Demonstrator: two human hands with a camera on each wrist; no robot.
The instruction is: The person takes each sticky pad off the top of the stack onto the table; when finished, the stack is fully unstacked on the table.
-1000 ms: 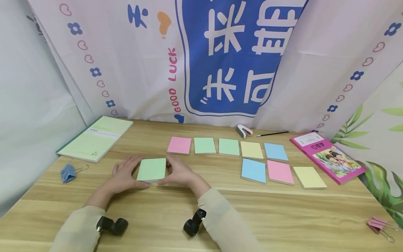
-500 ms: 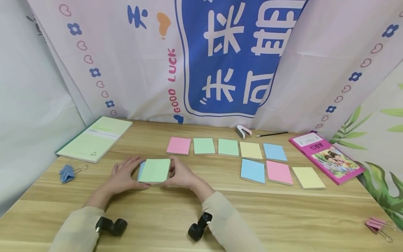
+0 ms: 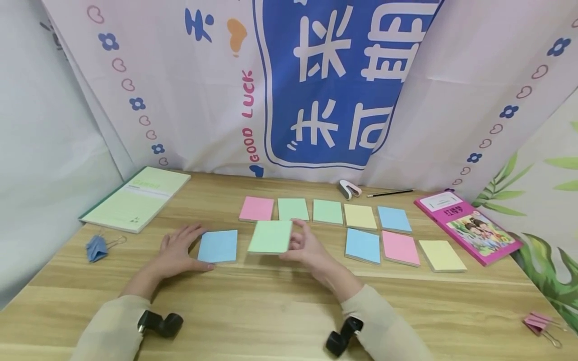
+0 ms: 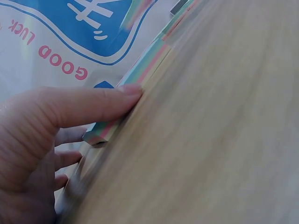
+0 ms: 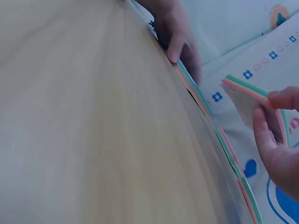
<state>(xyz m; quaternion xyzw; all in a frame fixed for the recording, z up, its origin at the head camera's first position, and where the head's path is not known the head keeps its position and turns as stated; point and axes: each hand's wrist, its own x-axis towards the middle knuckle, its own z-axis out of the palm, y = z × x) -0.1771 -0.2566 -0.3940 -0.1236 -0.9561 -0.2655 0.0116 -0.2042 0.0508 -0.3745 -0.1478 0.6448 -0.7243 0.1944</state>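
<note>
My right hand (image 3: 311, 250) pinches a pad of sticky notes with a green top (image 3: 272, 236) by its right side, thumb below and fingers behind. That pad is raised off the table and tilted; in the right wrist view its edge (image 5: 247, 87) shows coloured layers. A blue-topped pad of sticky notes (image 3: 218, 246) lies flat on the table to its left. Around the blue pad's left side my left hand (image 3: 180, 253) is curled, the thumb (image 4: 126, 93) along the near edge. The left hand's other fingertips are partly hidden behind the pad.
Two rows of pads, including a pink one (image 3: 256, 208) and a yellow one (image 3: 442, 254), lie beyond and right. A stapler (image 3: 349, 189), pencil (image 3: 390, 192) and pink book (image 3: 469, 224) are farther back. Left are a notebook (image 3: 137, 198) and blue binder clip (image 3: 97, 248); a pink clip (image 3: 537, 322) sits right.
The green pad has slid off the blue pad and moved right in my right hand, uncovering the blue one. My left hand has stayed in place.
</note>
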